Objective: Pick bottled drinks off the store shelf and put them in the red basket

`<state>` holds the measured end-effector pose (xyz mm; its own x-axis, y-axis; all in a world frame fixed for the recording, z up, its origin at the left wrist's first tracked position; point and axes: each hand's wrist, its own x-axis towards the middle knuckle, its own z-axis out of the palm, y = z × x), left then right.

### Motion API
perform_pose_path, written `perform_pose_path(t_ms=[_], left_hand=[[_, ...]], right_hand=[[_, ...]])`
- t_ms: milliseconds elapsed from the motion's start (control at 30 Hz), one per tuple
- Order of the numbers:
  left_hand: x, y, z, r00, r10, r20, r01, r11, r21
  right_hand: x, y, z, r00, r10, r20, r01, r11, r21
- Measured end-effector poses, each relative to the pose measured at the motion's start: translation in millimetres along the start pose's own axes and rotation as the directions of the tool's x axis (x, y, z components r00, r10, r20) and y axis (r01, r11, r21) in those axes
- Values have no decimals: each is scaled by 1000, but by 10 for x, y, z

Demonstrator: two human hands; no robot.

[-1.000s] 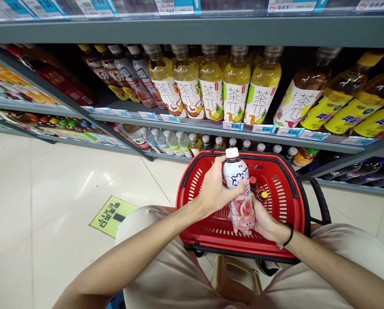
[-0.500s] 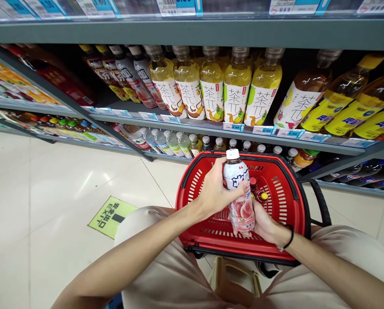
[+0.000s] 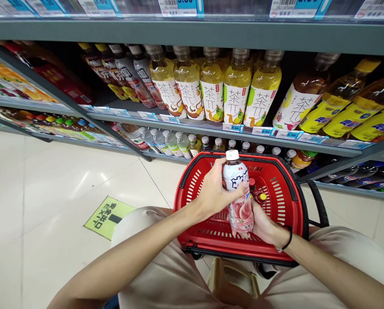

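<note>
I hold a peach drink bottle (image 3: 240, 193) with a white cap upright over a red shopping basket (image 3: 285, 206). My left hand (image 3: 214, 189) wraps round the bottle's upper half from the left. My right hand (image 3: 264, 223) cups its base from below and the right; a dark band sits on that wrist. Two small bottles with a red and a yellow cap (image 3: 258, 194) lie in the basket just behind the held bottle.
Store shelves run across the top, stocked with yellow tea bottles (image 3: 235, 86) and a lower row of white-capped bottles (image 3: 182, 141). A green floor sticker (image 3: 106, 214) lies on the pale tiles at left. The basket rests by my knees, above a small stool (image 3: 233, 279).
Both hands keep the same grip on the bottle. The view has drifted slightly, and the bottle sits a touch lower over the basket.
</note>
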<state>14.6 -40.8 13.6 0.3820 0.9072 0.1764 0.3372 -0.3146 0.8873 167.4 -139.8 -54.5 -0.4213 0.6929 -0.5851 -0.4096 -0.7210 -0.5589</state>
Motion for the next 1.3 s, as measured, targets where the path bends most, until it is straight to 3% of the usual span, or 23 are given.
perform_pose_path(t_ms=[400, 667, 1300], left_hand=[[-8, 51, -9, 1000, -25, -2, 25, 1000, -13], [-5, 40, -19, 1000, 24, -16, -23, 999, 35], [-15, 67, -22, 1000, -31, 0, 31, 999, 43]], right_hand=[[-23, -25, 14, 1000, 19, 0, -19, 1000, -24], [-5, 11, -5, 1000, 13, -12, -14, 1000, -6], [-21, 16, -7, 1000, -4, 2, 4, 1000, -15]])
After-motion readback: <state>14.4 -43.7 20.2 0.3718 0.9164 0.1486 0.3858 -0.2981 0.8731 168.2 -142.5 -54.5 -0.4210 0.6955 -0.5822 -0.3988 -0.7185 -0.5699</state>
